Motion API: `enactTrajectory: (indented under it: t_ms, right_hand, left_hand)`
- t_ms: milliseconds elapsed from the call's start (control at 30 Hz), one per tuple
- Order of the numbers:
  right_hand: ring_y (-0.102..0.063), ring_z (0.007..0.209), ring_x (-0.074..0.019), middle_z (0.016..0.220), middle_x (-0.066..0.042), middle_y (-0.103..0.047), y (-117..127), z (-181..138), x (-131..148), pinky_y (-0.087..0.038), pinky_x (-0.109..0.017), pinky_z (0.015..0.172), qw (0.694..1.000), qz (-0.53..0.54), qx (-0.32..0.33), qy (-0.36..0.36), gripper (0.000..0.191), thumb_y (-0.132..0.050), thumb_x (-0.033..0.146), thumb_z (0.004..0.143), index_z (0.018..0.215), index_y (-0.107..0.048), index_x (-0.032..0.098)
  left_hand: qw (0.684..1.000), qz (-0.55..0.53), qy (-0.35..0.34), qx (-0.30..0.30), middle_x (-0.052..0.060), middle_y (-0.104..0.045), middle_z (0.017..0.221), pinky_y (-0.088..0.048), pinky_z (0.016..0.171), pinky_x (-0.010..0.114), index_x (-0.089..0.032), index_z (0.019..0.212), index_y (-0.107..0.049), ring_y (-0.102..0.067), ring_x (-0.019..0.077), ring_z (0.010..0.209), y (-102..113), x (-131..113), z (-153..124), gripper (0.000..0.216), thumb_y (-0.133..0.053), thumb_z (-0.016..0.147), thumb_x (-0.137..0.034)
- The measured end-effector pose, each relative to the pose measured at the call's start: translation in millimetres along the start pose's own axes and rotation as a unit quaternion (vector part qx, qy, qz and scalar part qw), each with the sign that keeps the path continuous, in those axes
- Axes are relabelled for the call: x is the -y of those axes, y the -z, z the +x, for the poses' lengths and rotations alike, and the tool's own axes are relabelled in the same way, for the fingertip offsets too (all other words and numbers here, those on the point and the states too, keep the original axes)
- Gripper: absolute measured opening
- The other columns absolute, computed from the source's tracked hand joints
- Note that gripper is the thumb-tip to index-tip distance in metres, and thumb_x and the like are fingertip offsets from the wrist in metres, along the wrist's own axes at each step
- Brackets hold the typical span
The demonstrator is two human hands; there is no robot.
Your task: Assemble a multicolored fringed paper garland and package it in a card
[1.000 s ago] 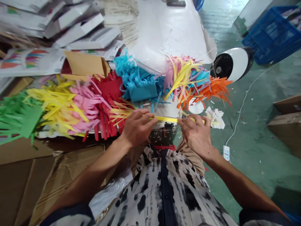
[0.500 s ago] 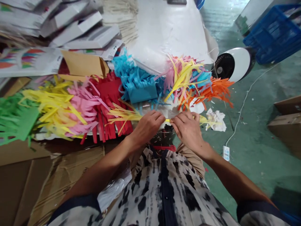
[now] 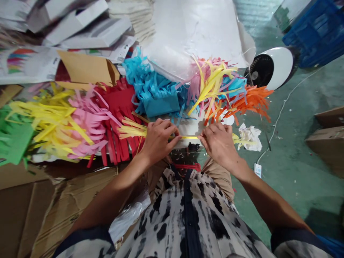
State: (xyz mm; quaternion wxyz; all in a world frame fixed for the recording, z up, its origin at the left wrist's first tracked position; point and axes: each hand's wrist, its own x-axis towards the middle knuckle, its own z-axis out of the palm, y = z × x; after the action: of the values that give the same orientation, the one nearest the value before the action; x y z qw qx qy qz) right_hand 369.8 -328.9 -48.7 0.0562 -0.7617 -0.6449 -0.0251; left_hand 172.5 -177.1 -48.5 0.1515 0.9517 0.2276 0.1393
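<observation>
A yellow tissue-paper tassel [image 3: 189,137] lies stretched sideways at the table's front edge, its middle drawn into a thin band between my hands. My left hand [image 3: 161,138] is closed round its left part, with the fringed strips fanning out beyond toward the red paper. My right hand [image 3: 218,143] pinches the band's other end, and some yellow strips poke out past its fingers. Just behind lie blue fringed paper [image 3: 161,104] and a pile of yellow and pink tassels [image 3: 212,82]. Fingertip undersides are hidden.
Fringed paper in red [image 3: 120,100], pink [image 3: 88,122], yellow [image 3: 45,114] and green [image 3: 16,136] lies leftward. Orange fringe [image 3: 249,102] and crumpled white paper [image 3: 249,138] sit at right. A fan [image 3: 279,68], power strip [image 3: 257,170] and blue crate [image 3: 317,36] are beyond.
My left hand has slid left along the yellow tassel, and the gap between my hands is wider, showing more of the thin band. My right hand has shifted slightly right.
</observation>
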Motion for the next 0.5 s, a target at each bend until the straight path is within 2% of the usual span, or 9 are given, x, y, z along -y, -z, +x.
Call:
enactTrajectory:
  t_ms: [167,267,333,400,500]
  right_hand:
    - [-0.053,0.101,-0.0308,0.093,-0.011,-0.07,-0.3,2.4,-8.1,-0.027,-0.044,0.084,1.0,-0.006,0.002,0.009,0.035,-0.044,0.039,0.11,0.094,-0.068,0.018]
    - [-0.055,0.104,-0.0294,0.098,-0.01,-0.072,-3.9,-3.2,-8.3,-0.028,-0.044,0.087,0.999,0.003,-0.049,0.007,0.029,-0.051,0.039,0.109,0.098,-0.069,0.019]
    - [-0.056,0.109,-0.0277,0.103,-0.007,-0.074,-7.3,-8.3,-4.8,-0.029,-0.045,0.093,0.996,0.011,-0.088,0.033,0.02,-0.054,0.032,0.108,0.105,-0.07,0.021]
    - [-0.057,0.113,-0.0254,0.105,-0.003,-0.076,-10.3,-13.2,-0.1,-0.028,-0.046,0.097,0.991,0.014,-0.112,0.071,0.018,-0.054,0.024,0.108,0.112,-0.072,0.025]
    - [-0.056,0.117,-0.025,0.106,-0.001,-0.077,-11.8,-19.2,4.3,-0.028,-0.046,0.096,0.987,-0.007,-0.123,0.101,0.022,-0.055,0.021,0.108,0.119,-0.072,0.029]
  left_hand:
    - [0.998,-0.03,0.053,0.027,0.005,-0.072,0.098,-0.039,0.088,0.043,-0.021,0.083,-0.07,-0.058,0.0288,0.103,4.4,-0.7,4.9,0.018,-0.075,0.092,-0.036]
    - [0.997,-0.048,0.063,0.025,0.004,-0.073,0.103,-0.039,0.087,0.042,-0.023,0.096,-0.073,-0.06,0.0277,0.104,4.2,-2.8,4.4,0.01,-0.076,0.091,-0.031]
    - [0.998,-0.055,0.028,0.011,0.003,-0.075,0.107,-0.039,0.088,0.042,-0.027,0.108,-0.076,-0.061,0.0263,0.106,1.0,-7.2,2.3,0.017,-0.072,0.094,-0.021]
    - [0.999,-0.038,-0.035,-0.01,0.002,-0.077,0.107,-0.038,0.092,0.043,-0.032,0.112,-0.078,-0.063,0.0252,0.106,-4.6,-12.3,-1.7,0.027,-0.065,0.096,-0.013]
    - [0.995,0.015,-0.09,-0.05,0.002,-0.079,0.106,-0.037,0.099,0.047,-0.033,0.11,-0.08,-0.064,0.0255,0.105,-13.2,-13.6,-11.8,0.028,-0.063,0.098,-0.014]
